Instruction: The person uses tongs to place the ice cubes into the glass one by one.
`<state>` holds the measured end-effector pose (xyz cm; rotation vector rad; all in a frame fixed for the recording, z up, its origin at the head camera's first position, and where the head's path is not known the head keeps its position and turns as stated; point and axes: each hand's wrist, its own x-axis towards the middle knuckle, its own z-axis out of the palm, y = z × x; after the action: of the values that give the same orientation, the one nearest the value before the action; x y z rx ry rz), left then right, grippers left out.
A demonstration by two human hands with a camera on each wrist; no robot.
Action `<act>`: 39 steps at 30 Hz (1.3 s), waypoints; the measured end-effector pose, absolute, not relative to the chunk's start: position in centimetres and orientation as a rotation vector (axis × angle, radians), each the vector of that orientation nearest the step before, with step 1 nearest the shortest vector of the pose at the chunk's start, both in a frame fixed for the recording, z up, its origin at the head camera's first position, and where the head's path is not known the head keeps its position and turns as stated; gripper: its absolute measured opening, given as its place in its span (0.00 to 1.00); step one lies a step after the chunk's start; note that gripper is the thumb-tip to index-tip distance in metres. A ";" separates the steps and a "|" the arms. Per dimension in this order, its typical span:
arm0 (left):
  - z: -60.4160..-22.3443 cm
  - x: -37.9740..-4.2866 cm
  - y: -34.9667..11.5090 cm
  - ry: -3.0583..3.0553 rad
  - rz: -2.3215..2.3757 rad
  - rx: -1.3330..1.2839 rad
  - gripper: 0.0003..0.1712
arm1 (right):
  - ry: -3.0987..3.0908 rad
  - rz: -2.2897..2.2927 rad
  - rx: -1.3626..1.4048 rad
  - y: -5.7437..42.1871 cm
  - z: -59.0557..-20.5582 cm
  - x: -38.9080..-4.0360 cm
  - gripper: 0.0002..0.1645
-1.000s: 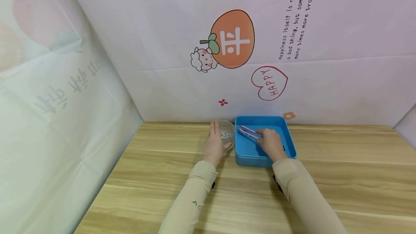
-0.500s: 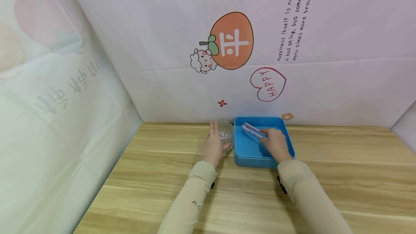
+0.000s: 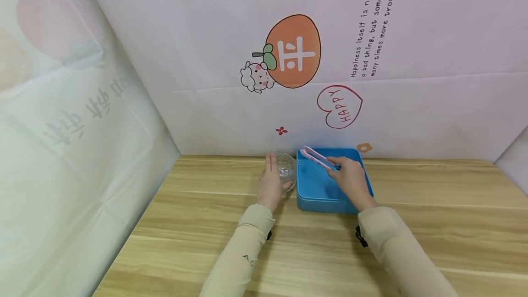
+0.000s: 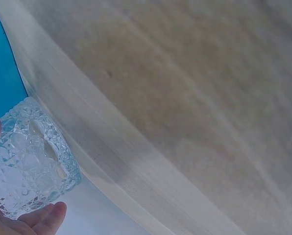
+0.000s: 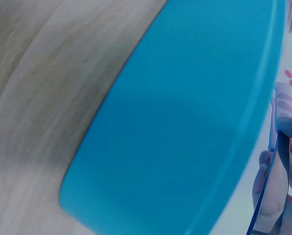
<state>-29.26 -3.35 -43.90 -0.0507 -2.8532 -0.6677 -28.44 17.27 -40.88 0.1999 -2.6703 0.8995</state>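
My left hand [image 3: 270,189] holds a clear patterned glass bowl [image 3: 287,168], fingers along its left side and thumb at its near side. In the left wrist view the cut-glass bowl [image 4: 31,156] sits between thumb and fingers. Just right of it stands a blue rectangular box [image 3: 319,204]. Over this box my right hand [image 3: 350,178] grips pink-and-white tongs [image 3: 316,156], whose tips point left toward the box's far left corner. Seen from the right wrist, fingers and thumb pinch the tongs [image 5: 284,105] beyond the box wall [image 5: 170,117]. Whether the tips hold anything, I cannot tell.
The wood-grain table [image 3: 198,223] ends at a printed white backdrop [image 3: 214,113] close behind the bowl and box. Another white sheet [image 3: 103,164] hangs along the left side.
My right hand has shifted slightly right, and the tongs have risen from inside the box to about its far rim. My left hand and the glass bowl stay put.
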 end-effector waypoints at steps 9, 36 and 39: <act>-44.2 -29.3 -3.5 -2.844 -0.650 -0.061 0.59 | -2.678 0.939 0.260 15.7 -39.8 -27.2 0.20; -44.2 -29.3 -3.5 -2.817 -0.696 -0.098 0.57 | -2.732 0.892 0.381 14.7 -40.3 -27.2 0.19; -44.1 -29.2 -3.5 -2.827 -0.698 -0.091 0.57 | -2.750 0.895 0.377 14.6 -40.2 -27.1 0.19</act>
<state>-29.17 -3.47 -44.05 -0.0911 -2.8267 -0.6982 -27.15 14.63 -40.21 0.3775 -2.7496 0.8948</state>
